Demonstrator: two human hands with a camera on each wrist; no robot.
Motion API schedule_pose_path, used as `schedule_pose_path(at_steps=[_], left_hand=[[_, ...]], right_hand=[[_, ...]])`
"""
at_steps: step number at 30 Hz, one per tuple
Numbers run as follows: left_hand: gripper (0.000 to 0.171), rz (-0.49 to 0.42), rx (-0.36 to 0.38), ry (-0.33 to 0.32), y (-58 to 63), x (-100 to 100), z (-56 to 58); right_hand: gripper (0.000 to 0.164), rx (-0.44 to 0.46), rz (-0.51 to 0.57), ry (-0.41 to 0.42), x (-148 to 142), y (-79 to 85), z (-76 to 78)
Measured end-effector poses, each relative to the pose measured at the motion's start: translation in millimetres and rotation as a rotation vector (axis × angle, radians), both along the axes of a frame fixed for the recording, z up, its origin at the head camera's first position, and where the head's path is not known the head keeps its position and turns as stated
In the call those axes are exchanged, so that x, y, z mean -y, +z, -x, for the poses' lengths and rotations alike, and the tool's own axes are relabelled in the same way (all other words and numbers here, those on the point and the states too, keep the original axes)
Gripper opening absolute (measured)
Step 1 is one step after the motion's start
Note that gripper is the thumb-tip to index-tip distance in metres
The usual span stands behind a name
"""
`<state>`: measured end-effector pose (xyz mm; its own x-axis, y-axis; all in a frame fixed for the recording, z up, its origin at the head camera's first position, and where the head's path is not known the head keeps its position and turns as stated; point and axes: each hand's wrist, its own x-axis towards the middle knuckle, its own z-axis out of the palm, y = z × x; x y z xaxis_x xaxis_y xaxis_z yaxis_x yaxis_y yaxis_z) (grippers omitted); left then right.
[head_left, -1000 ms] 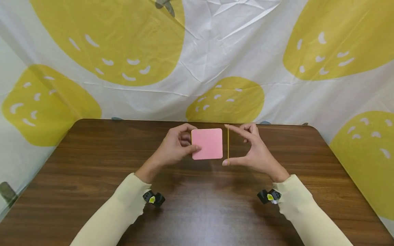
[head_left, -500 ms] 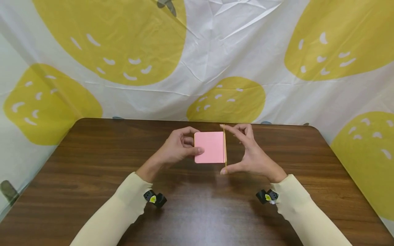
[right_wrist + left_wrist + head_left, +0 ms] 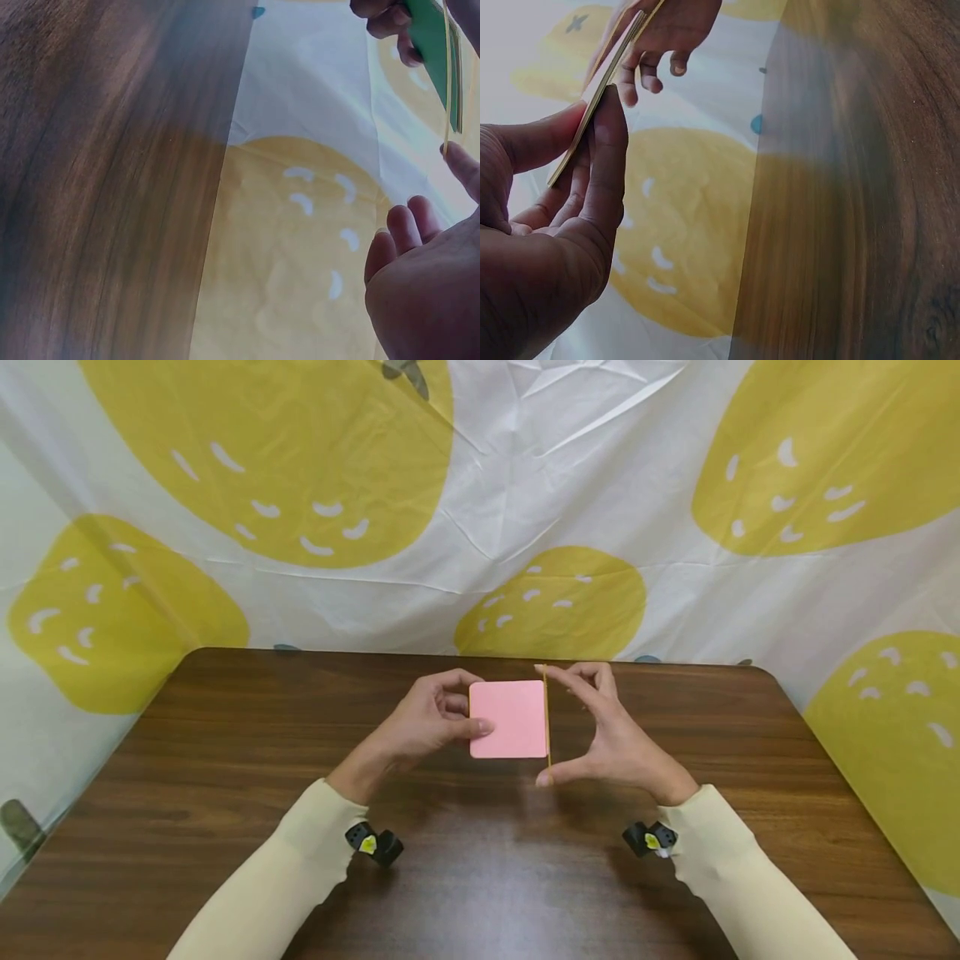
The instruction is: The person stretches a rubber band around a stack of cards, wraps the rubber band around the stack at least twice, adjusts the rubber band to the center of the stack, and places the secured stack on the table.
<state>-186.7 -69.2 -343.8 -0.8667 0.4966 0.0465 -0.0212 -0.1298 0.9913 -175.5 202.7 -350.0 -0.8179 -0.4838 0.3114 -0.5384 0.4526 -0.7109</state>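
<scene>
Above the brown wooden table (image 3: 225, 760), the left hand (image 3: 427, 714) pinches a flat pink square stack (image 3: 513, 714) with rounded corners and a green back, while the right hand (image 3: 615, 731), thumb and 1 finger spread wide, holds a thin yellow rubber band (image 3: 547, 718) stretched just beside the stack's edge.

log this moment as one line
left hand: pinches pink square stack; right hand: spreads yellow band taut; band: at stack edge facing right hand
</scene>
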Motion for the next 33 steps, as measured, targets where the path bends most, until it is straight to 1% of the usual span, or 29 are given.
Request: schedule_pose_path(at_steps=[3, 8, 10, 13, 18, 23, 25, 28, 30, 33], left_hand=[[0.037, 0.000, 0.006, -0.003, 0.4, 0.9, -0.2], [0.038, 0.004, -0.014, -0.031, -1.3, -2.1, 0.4], [0.038, -0.004, -0.019, -0.032, -1.6, -3.6, 0.4], [0.038, -0.026, -0.024, -0.025, -1.0, -6.1, -0.4], [0.039, -0.058, -0.018, -0.008, -0.5, -8.8, -2.1], [0.040, -0.076, -0.027, 0.007, 1.4, -9.0, -4.5], [0.041, -0.094, -0.041, 0.031, 2.4, -9.5, -4.8], [0.042, -0.131, -0.066, 0.098, 4.0, -11.5, -4.4], [0.041, -0.144, -0.080, 0.150, 5.4, -12.8, -3.8], [0.040, -0.147, -0.061, 0.233, 7.1, -13.8, -2.6]], right_hand=[[0.122, 0.008, -0.002, -0.007, -0.5, -0.7, -0.4], [0.121, -0.003, -0.001, 0.004, 2.3, -2.2, 0.0], [0.120, -0.002, -0.002, 0.002, 3.5, -2.7, 0.1], [0.118, 0.022, 0.010, 0.008, 3.6, -2.7, -0.1], [0.113, 0.084, 0.078, 0.056, 1.7, -2.2, 2.0], [0.109, 0.099, 0.094, 0.078, 0.8, -2.1, 1.5], [0.109, 0.100, 0.091, 0.083, 1.6, -3.0, 0.4], [0.103, 0.108, 0.080, 0.089, 4.0, -5.4, -1.7], [0.096, 0.109, 0.061, 0.098, 5.5, -7.5, -3.1], [0.079, 0.079, 0.010, 0.120, 6.6, -10.0, -5.4]])
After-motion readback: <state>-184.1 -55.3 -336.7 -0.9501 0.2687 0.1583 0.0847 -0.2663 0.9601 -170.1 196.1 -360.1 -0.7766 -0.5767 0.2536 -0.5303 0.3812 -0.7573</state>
